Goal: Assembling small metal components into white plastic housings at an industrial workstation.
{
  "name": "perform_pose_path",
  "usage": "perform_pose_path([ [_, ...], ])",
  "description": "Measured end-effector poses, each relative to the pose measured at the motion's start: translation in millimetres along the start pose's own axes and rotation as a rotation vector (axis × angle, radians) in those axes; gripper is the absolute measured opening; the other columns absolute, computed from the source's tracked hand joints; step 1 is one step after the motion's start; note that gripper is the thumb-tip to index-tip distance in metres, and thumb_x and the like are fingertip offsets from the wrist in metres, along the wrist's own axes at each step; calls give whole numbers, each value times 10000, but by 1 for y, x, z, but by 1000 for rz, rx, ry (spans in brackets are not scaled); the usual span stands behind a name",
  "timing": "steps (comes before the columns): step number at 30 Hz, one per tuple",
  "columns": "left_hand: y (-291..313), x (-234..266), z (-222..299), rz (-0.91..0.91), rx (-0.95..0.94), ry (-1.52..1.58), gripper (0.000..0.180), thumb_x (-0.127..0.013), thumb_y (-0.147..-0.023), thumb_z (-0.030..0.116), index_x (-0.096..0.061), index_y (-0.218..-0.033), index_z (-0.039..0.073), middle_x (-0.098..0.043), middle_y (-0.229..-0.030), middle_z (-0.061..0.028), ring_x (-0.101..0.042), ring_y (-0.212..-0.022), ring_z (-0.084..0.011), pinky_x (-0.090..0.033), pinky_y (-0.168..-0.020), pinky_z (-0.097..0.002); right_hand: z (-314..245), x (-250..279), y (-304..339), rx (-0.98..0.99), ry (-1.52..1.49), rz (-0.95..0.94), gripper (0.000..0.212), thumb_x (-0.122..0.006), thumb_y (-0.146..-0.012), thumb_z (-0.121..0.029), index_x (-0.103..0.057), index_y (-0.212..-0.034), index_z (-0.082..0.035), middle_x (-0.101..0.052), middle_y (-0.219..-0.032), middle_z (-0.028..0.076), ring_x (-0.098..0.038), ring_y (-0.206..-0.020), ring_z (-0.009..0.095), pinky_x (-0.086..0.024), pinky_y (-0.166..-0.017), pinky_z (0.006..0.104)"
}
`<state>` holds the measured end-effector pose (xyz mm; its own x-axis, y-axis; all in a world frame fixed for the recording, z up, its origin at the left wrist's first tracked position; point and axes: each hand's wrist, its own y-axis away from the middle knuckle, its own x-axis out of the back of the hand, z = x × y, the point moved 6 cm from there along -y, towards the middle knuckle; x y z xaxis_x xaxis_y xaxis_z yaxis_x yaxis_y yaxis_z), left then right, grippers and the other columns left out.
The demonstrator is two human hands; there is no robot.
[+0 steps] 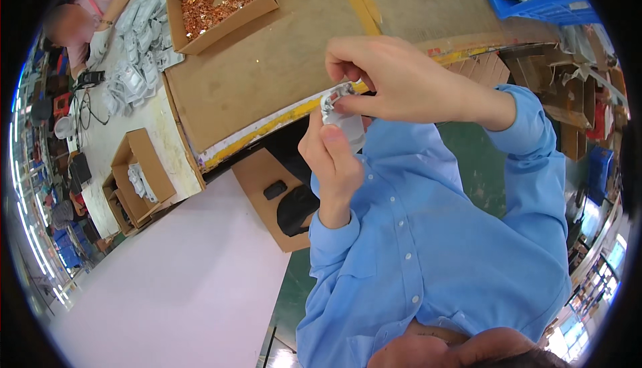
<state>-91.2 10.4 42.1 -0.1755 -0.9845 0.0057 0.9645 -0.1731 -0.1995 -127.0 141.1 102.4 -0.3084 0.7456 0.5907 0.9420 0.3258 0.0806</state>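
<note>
My left hand (332,160) is closed round a small white plastic housing (350,130), holding it up before my blue shirt, near the table's yellow-striped edge. The housing's upper end is open, with small metallic parts (338,95) showing inside. My right hand (394,77) reaches over from the right with its fingers curled. Its thumb presses at the open end of the housing, and whatever lies between thumb and fingers is too small and hidden to make out.
A cardboard box (266,5) of small copper-coloured pieces stands on the brown table (234,94). Left of it lie many white plastic parts (137,53), with a co-worker (100,7) beside them. A smaller carton (150,157) holds white parts. A blue crate (545,10) stands far right.
</note>
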Motion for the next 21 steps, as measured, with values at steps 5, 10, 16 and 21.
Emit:
perform_pose_path([
  [5, 1, 2, -8, 21, 249, 317, 477, -329, -1025, 362, -557, -1137, -42, -663, -831, -104, -624, -665, -144, -488, -586, -247, -3, -6, 7, 62, 81, 134, 230, -675, -797, -193, -518, -893, -57, -601, -797, 102, -591, -714, 302, -448, -597, 409],
  [10, 1, 1, -13, -43, 268, 297, 367, -357, -1031, 270, -539, -1142, -29, -658, -832, -94, -623, -656, -126, -499, -588, -244, 2, -9, 8, 131, 66, 218, 204, -685, -795, -130, -517, -881, -52, -518, -709, 80, -529, -599, 228, -424, -520, 339],
  [16, -2, -2, -5, -44, 195, 177, 289, -406, -1022, 188, -554, -1146, -27, -659, -813, -86, -635, -678, -112, -503, -598, -229, 2, -5, 5, 37, 75, 173, 187, -666, -805, -169, -526, -840, -50, -547, -637, 89, -552, -574, 261, -422, -511, 376],
  [21, -1, -1, -6, -50, 231, 170, 284, -420, -1020, 169, -578, -1134, -38, -662, -807, -84, -650, -692, -114, -511, -604, -227, 5, -5, 6, 27, 75, 167, 197, -655, -804, -200, -537, -832, -45, -586, -623, 106, -592, -590, 305, -433, -516, 423],
])
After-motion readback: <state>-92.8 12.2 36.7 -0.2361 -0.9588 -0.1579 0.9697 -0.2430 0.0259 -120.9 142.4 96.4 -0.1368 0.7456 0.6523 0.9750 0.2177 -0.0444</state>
